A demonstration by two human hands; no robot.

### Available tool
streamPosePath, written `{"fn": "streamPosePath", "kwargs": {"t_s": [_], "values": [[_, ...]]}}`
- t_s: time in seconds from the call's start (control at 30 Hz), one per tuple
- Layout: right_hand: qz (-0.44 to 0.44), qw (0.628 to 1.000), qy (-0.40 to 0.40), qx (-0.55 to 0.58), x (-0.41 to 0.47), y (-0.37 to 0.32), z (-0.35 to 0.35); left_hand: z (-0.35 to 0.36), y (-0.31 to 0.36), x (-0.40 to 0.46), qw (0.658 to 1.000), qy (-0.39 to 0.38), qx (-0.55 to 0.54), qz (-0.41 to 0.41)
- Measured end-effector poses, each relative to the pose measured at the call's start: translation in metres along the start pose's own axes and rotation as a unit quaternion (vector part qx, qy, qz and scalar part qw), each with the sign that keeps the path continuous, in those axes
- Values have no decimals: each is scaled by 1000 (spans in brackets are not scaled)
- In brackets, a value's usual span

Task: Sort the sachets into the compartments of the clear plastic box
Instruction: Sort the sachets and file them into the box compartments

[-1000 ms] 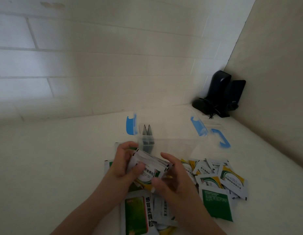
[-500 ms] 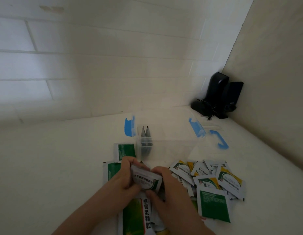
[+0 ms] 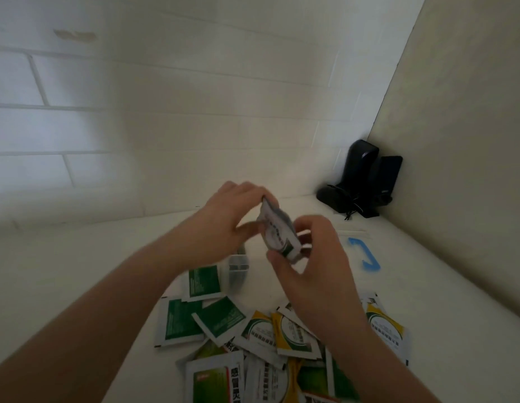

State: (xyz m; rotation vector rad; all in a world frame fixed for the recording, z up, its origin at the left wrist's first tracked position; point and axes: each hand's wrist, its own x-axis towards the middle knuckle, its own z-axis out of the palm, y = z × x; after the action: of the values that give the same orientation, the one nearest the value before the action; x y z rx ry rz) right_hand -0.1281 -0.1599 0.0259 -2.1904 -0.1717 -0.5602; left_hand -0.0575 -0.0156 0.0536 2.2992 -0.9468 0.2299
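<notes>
Both my hands hold a stack of sachets above the box.

My left hand [image 3: 229, 216] pinches the top of the stack [image 3: 277, 231], fingers curled over its upper edge and thumb beneath; my right hand [image 3: 314, 257] grips its lower corner between thumb and curled fingers. The stack is tilted, raised over the clear box [image 3: 238, 271], whose near left compartment shows under my left wrist. Loose sachets [image 3: 218, 318] lie scattered on the table [image 3: 64, 271] nearer me. A blue handle [image 3: 366, 257] lies right of the box; black devices [image 3: 366, 181] stand in the corner.
</notes>
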Motion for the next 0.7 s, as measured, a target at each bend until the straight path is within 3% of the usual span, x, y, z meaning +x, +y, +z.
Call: {"fn": "streamPosePath", "kwargs": {"t_s": [0.1, 0.3, 0.53, 0.7], "values": [[31, 999, -23, -29, 39, 7, 6, -1, -14, 34, 998, -22, -24, -45], [165, 958, -232, -25, 78, 29, 17, 18, -48, 52, 985, -99, -13, -140], [193, 925, -304, -120, 82, 35, 21, 30, -52, 56, 977, -125, 87, -148], [205, 917, -317, -125, 84, 33, 21, 30, -49, 57, 971, -138, 125, -149]]}}
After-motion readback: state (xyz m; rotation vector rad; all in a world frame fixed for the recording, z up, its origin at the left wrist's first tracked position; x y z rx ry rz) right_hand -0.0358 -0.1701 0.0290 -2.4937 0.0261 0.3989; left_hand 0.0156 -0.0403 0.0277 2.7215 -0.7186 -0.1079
